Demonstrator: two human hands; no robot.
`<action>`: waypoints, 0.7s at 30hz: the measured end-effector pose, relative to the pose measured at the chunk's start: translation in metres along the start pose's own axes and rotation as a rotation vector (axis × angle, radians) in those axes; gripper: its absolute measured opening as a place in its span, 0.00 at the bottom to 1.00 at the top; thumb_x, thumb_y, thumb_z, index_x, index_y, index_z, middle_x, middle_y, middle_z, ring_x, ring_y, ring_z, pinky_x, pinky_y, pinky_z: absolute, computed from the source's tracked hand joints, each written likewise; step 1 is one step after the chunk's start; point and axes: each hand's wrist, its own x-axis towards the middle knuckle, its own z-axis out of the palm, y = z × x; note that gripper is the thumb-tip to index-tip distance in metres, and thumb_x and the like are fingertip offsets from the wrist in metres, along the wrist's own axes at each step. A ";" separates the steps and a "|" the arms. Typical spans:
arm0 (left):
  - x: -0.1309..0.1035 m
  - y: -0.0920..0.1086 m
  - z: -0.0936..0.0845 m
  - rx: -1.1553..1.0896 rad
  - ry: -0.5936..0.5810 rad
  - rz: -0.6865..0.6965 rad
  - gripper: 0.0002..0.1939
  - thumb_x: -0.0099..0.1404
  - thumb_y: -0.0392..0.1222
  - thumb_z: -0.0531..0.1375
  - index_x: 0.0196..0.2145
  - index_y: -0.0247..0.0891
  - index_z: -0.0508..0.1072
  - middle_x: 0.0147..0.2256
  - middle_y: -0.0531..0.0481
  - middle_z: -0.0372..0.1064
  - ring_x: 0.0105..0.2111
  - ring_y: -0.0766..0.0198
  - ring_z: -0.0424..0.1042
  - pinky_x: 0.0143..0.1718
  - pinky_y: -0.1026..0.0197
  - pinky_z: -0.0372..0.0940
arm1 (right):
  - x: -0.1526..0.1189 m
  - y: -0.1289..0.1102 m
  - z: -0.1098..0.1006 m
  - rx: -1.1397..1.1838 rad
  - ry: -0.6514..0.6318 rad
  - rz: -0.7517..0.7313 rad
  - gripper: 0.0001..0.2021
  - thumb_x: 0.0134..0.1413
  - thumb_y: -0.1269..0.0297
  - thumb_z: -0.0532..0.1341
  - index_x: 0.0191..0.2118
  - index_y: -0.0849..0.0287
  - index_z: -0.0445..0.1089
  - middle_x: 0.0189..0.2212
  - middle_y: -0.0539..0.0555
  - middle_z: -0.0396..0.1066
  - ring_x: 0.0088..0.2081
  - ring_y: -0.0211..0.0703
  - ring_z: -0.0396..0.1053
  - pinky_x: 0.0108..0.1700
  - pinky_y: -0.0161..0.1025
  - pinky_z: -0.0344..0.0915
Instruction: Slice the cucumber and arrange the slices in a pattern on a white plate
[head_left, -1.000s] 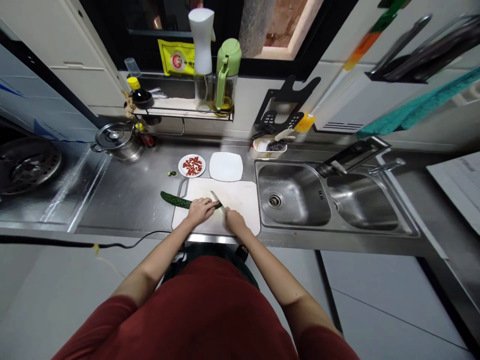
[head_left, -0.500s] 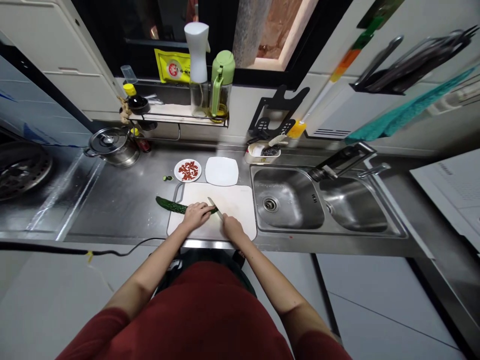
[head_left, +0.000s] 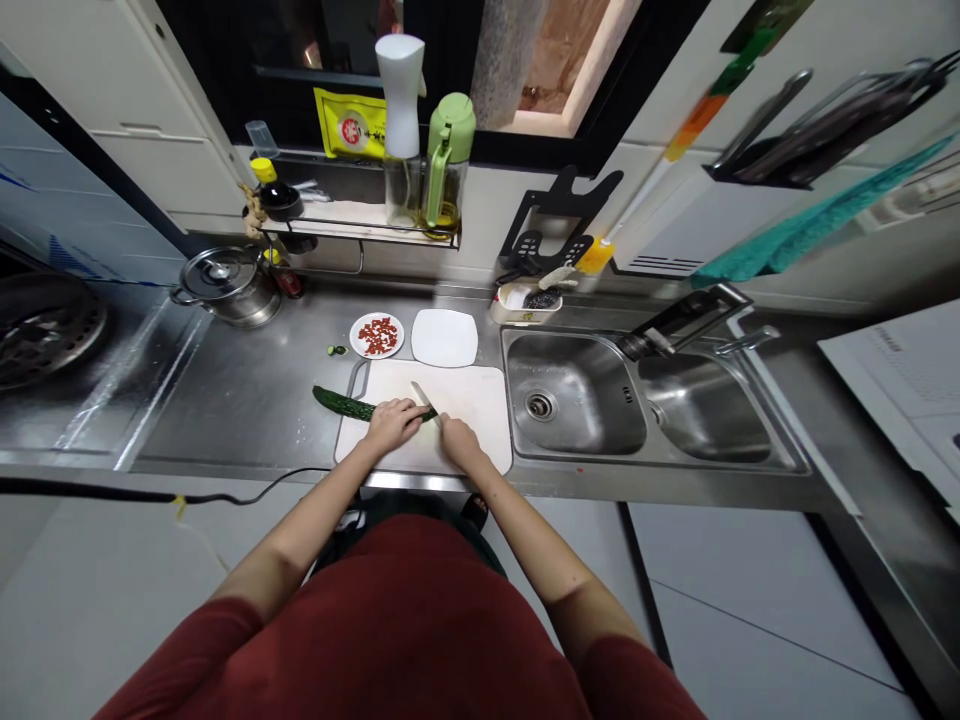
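Note:
A long dark green cucumber (head_left: pixel 343 404) lies across the left part of a white cutting board (head_left: pixel 480 425), its far left end sticking out past the board's edge. My left hand (head_left: pixel 393 424) is closed over the cucumber near its right end and presses it against the board. In my right hand (head_left: pixel 459 440) is a knife (head_left: pixel 424 396), gripped by the handle, its blade slanting up and left over the cucumber's right end. Whether the blade has entered the flesh is too small to tell.
Behind the board are a plate of chopped red pieces (head_left: pixel 377 336) and a white plate (head_left: pixel 444 338). Small cucumber ends (head_left: pixel 336 351) lie to their left. A double sink (head_left: pixel 574 395) adjoins the board's right side; a lidded pot (head_left: pixel 229 287) stands back left.
The view has shifted slightly. The knife's blade tip has swung a little to the left over the cucumber's end, and my right hand has moved slightly with it. My left hand keeps its hold.

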 end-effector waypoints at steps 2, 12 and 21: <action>0.000 0.000 0.000 0.003 -0.004 -0.001 0.16 0.68 0.47 0.53 0.52 0.52 0.71 0.43 0.49 0.71 0.42 0.61 0.69 0.42 0.58 0.60 | -0.002 0.001 0.000 0.002 -0.003 0.001 0.16 0.61 0.79 0.47 0.52 0.64 0.61 0.42 0.64 0.73 0.46 0.48 0.73 0.45 0.39 0.65; -0.001 -0.002 0.003 0.014 -0.003 0.002 0.16 0.68 0.46 0.53 0.52 0.52 0.72 0.43 0.49 0.71 0.41 0.60 0.69 0.43 0.56 0.60 | -0.025 0.015 0.016 -0.017 -0.043 0.055 0.14 0.61 0.75 0.49 0.51 0.62 0.61 0.41 0.63 0.73 0.43 0.50 0.73 0.41 0.39 0.65; -0.001 0.000 -0.001 0.002 -0.002 0.024 0.16 0.68 0.44 0.53 0.52 0.48 0.72 0.43 0.47 0.73 0.43 0.59 0.70 0.49 0.53 0.57 | -0.037 0.024 0.018 -0.024 -0.044 0.054 0.12 0.63 0.72 0.49 0.50 0.61 0.62 0.40 0.62 0.73 0.43 0.49 0.73 0.40 0.38 0.64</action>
